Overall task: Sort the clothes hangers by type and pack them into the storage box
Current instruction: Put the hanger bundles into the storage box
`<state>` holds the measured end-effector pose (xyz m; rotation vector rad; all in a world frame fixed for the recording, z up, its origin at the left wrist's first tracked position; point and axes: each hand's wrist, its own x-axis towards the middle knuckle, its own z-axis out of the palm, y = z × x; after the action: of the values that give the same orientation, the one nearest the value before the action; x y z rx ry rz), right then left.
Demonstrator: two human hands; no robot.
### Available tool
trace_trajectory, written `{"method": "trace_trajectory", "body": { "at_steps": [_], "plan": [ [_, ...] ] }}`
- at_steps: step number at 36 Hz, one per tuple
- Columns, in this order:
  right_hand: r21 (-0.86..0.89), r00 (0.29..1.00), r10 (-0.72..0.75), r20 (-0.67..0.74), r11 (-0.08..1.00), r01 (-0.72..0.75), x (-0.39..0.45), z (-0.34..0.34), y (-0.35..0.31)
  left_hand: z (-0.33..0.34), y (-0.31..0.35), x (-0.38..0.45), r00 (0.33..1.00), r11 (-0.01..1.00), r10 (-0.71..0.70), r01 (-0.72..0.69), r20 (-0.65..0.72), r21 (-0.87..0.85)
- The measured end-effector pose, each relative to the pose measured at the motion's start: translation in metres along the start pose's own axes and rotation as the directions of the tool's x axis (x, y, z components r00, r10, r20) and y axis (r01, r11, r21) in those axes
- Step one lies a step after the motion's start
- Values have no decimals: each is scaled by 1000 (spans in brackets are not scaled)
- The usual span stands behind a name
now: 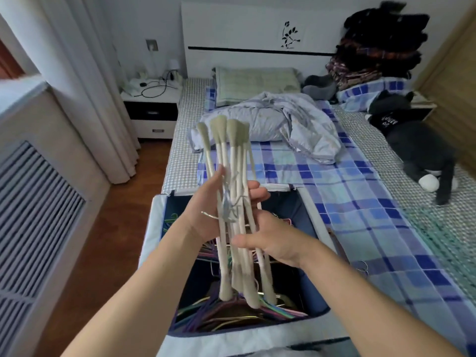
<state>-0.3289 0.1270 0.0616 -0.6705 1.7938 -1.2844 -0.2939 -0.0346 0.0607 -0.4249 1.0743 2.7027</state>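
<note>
Going left to right: your left hand (206, 215) is cupped around the back of a bundle of cream-coloured, padded-end clothes hangers (233, 210), fingers curled round the far side with the tips poking out on the right. Your right hand (268, 243) sits lower and just right of it, thumb pressed on the front and fingers wrapped behind, so both hands are gripping the same stack.

The bit that matters: the bundle's long axis runs nearly upright, top ends tilted away from you toward the bed (347, 202), bottom ends hanging right over the open dark-blue fabric storage box with white trim (154, 228). So I'd guess you'll need to lay the stack flat to drop it in, and either hand can steer it.

Count-wise, I make out about five padded tips up top, but they overlap, so I can't say exactly. One box, already holding a heap of thin multicoloured hangers (206, 310) near its front edge, too tangled to count.
</note>
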Motion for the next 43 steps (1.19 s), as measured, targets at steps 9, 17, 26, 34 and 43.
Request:
{"method": "trace_trajectory", "body": {
  "at_steps": [9, 17, 26, 34, 43],
  "plan": [
    [260, 991, -13, -130, 964, 47, 4, 12, 24, 9, -7, 32, 916, 877, 130, 73, -380, 475],
    [368, 991, 38, -126, 930, 11, -4, 8, 46, 1, -23, 25, 957, 823, 134, 37, -256, 567],
    [434, 993, 42, -112, 901, 11, -13, 4, 49, 4, -24, 19, 912, 954, 41, 87, -409, 289],
    [384, 998, 63, -29, 922, -47, -17, 0, 52, 11, -17, 13, 949, 994, -86, 102, -303, 39],
    [304, 994, 66, -82, 952, -38, -16, 10, 62, 6, -36, 20, 958, 993, -93, 108, -271, 44]
  ]
}}
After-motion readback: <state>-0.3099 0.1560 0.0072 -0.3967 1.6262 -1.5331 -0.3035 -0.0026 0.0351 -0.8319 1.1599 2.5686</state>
